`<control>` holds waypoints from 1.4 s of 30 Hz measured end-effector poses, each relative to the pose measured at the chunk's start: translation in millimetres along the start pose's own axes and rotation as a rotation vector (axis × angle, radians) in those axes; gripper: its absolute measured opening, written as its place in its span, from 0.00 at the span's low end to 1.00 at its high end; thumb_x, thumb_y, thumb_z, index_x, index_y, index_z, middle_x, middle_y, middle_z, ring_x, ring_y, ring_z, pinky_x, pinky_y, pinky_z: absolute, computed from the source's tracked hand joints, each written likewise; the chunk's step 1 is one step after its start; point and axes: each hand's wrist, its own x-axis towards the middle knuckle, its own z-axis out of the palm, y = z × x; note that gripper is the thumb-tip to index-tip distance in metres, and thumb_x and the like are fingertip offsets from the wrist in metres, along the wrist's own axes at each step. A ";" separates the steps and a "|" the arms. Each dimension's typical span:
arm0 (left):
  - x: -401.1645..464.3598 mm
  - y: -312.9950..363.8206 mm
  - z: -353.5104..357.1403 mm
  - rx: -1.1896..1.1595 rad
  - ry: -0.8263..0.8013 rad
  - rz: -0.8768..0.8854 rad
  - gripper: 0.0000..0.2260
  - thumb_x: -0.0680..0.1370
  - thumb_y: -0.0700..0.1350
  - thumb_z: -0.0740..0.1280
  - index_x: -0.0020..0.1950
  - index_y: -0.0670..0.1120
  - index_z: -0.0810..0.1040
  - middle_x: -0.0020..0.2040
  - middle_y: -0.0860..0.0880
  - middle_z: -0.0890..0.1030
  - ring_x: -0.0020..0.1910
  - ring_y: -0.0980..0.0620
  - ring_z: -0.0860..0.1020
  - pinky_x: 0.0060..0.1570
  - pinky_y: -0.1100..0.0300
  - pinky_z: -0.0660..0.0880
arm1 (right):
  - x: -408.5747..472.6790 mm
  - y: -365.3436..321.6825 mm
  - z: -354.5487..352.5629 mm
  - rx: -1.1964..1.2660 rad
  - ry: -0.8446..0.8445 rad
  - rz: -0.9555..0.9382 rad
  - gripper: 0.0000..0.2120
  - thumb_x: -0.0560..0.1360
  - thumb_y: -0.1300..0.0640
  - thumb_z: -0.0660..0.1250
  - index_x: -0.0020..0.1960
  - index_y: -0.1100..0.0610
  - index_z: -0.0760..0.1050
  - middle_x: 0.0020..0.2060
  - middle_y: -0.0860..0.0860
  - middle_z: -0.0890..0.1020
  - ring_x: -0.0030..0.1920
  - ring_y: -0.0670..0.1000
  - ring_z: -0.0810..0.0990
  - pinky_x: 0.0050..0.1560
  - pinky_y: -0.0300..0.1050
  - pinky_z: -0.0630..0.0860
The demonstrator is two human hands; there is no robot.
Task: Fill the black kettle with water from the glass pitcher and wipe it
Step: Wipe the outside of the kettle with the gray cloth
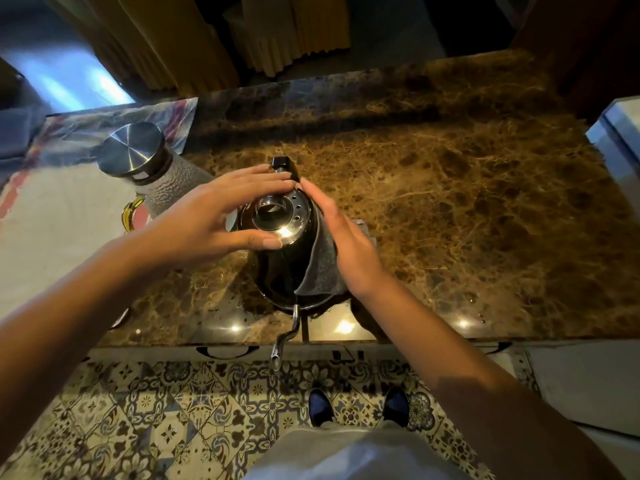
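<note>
The black kettle point(280, 265) stands on the brown marble counter point(450, 202), its thin curved spout point(285, 337) pointing toward me past the counter's front edge. Its lid is shiny, with a ring of small holes. My left hand point(214, 216) cups the kettle's top from the left, fingers spread over the lid. My right hand point(346, 244) presses a grey cloth point(320, 268) flat against the kettle's right side. The glass pitcher point(152, 174), with a steel lid and a gold handle, stands to the left, behind my left hand.
A patterned cloth point(114, 119) lies on the pale surface under the pitcher at the back left. A white object point(616, 140) sits at the right edge. Small water drops dot the counter near the kettle. Below the counter lies a tiled floor with my shoes.
</note>
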 end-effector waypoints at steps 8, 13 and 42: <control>-1.4 -0.8 6.3 -0.033 -0.016 -0.040 0.36 0.74 0.68 0.65 0.80 0.60 0.63 0.81 0.61 0.61 0.80 0.63 0.57 0.76 0.56 0.57 | 43.3 3.2 -5.5 0.040 0.349 0.153 0.09 0.78 0.66 0.61 0.51 0.59 0.79 0.47 0.57 0.85 0.46 0.51 0.83 0.49 0.48 0.81; -11.5 1.6 11.6 0.072 0.122 -0.080 0.33 0.73 0.72 0.62 0.77 0.66 0.64 0.74 0.63 0.66 0.74 0.61 0.62 0.70 0.53 0.62 | 28.7 35.7 -14.8 -0.122 0.177 0.274 0.16 0.85 0.47 0.57 0.66 0.46 0.79 0.62 0.45 0.82 0.64 0.45 0.79 0.68 0.51 0.75; -11.6 -1.6 17.4 -0.109 0.148 -0.077 0.33 0.75 0.65 0.68 0.79 0.56 0.68 0.78 0.59 0.69 0.78 0.59 0.65 0.76 0.46 0.65 | 45.9 43.2 -10.2 -0.097 0.172 0.152 0.46 0.71 0.20 0.50 0.65 0.56 0.82 0.60 0.55 0.85 0.64 0.52 0.81 0.69 0.57 0.74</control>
